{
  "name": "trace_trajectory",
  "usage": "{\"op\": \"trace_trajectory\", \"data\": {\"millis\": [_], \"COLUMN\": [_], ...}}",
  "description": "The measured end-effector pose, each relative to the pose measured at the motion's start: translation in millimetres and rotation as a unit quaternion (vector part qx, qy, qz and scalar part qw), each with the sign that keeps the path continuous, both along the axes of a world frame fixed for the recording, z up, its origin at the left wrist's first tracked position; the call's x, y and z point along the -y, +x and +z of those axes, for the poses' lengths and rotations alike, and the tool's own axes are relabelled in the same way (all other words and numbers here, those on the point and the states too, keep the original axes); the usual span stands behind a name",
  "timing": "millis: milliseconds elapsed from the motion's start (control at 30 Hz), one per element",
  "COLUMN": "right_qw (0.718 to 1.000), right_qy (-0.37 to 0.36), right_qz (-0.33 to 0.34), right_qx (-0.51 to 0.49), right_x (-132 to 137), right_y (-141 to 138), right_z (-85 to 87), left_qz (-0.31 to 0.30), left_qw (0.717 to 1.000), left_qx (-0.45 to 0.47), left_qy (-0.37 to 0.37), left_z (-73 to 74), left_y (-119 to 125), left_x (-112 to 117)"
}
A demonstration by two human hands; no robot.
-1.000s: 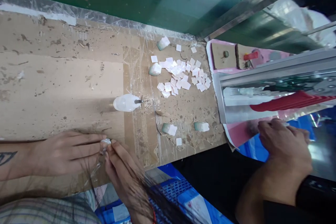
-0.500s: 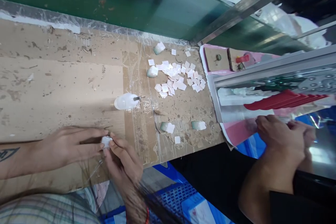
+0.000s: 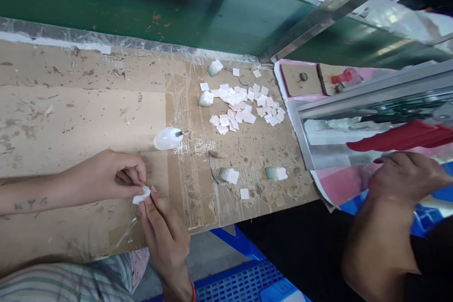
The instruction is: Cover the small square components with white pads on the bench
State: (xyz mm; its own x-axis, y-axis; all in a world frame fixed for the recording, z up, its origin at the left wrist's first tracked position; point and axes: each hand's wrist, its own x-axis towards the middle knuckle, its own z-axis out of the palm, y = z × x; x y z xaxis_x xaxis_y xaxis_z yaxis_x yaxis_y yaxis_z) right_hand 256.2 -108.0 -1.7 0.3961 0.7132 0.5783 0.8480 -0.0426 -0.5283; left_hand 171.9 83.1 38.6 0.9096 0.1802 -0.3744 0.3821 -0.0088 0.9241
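Between my two hands is a small white block, pale and glossy, partly hidden by fingers. My left hand pinches it from above with thumb and fingertips. From the near right side my right hand holds its other edge with closed fingers. A white squeeze bottle with a thin dark nozzle lies on the cardboard just beyond the hands. To the right lie several thin white square tiles in a loose pile. Blocks with green sides and white tops stand about them, such as the near block and the right block.
Stained, taped cardboard covers the table. A green panel rises along the far side. At the right, a metal frame stands beside a pink-lined surface, where another person's hand works near red pieces. Blue crates sit below the edge.
My left hand has turned and its fingers have curled more over the block, which now sits tilted between both hands. The other person's hand has moved right. The view has shifted slightly.
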Motion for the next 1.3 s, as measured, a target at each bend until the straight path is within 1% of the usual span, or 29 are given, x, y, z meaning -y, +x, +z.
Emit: {"op": "trace_trajectory", "data": {"millis": [100,200,300,433,500,567,667,700,733,767,800,833,900,933,967,1000,1100,1200,1300], "right_qw": [1.0,1.0,1.0,1.0,1.0,0.999,0.997,0.996,0.996,0.995,0.995,0.995,0.996,0.996,0.996,0.997,0.999,0.999,0.997], "right_qy": [0.013,0.016,0.019,-0.016,-0.013,0.01,0.015,0.015,0.016,0.021,0.027,0.028,0.02,0.019,0.017,0.013,-0.002,-0.007,-0.014], "right_qz": [-0.012,-0.022,-0.013,0.01,0.014,0.01,0.012,0.012,0.011,0.009,0.008,0.009,0.015,0.015,0.014,0.015,0.025,0.051,0.072], "right_qx": [-0.003,-0.003,-0.014,-0.012,-0.014,-0.036,-0.078,-0.086,-0.091,-0.095,-0.094,-0.093,-0.088,-0.085,-0.082,-0.075,-0.036,0.006,0.019], "right_x": [-2,-4,-4,-2,-2,-2,-2,-2,-2,-2,-2,-1,-1,-1,-1,-2,-4,-7,-8], "right_y": [-1,-1,1,5,5,4,2,1,1,0,0,0,0,0,0,1,4,8,11], "right_z": [-1.8,-2.0,0.5,6.6,6.8,3.9,-2.5,-4.1,-5.2,-5.6,-5.5,-4.9,-2.9,-1.8,-0.7,0.4,3.8,6.9,8.2], "left_qz": [-0.011,-0.007,0.009,0.024,0.029,0.027,-0.006,-0.017,-0.026,-0.029,-0.029,-0.038,-0.076,-0.093,-0.105,-0.11,-0.106,-0.12,-0.117], "left_qw": [1.0,0.998,0.996,0.994,0.992,0.992,0.996,0.997,0.999,0.997,0.987,0.965,0.896,0.866,0.846,0.837,0.834,0.823,0.814], "left_qx": [-0.024,-0.056,-0.081,-0.106,-0.119,-0.115,-0.083,-0.065,-0.035,0.009,0.066,0.128,0.225,0.247,0.25,0.241,0.213,0.223,0.252], "left_qy": [-0.004,-0.015,-0.022,-0.029,-0.033,-0.033,-0.038,-0.024,0.009,0.065,0.142,0.227,0.374,0.424,0.458,0.479,0.498,0.508,0.511], "left_z": [-0.2,0.3,2.9,5.4,5.2,5.0,6.5,7.5,8.5,9.3,9.7,9.5,7.3,5.5,3.4,1.2,-3.2,-3.1,-1.8], "left_y": [4,8,12,16,18,19,17,14,10,4,-2,-10,-27,-35,-42,-47,-54,-51,-47], "left_x": [1,4,7,12,13,12,7,4,2,-1,-3,-4,-4,-3,-1,2,9,10,5]}}
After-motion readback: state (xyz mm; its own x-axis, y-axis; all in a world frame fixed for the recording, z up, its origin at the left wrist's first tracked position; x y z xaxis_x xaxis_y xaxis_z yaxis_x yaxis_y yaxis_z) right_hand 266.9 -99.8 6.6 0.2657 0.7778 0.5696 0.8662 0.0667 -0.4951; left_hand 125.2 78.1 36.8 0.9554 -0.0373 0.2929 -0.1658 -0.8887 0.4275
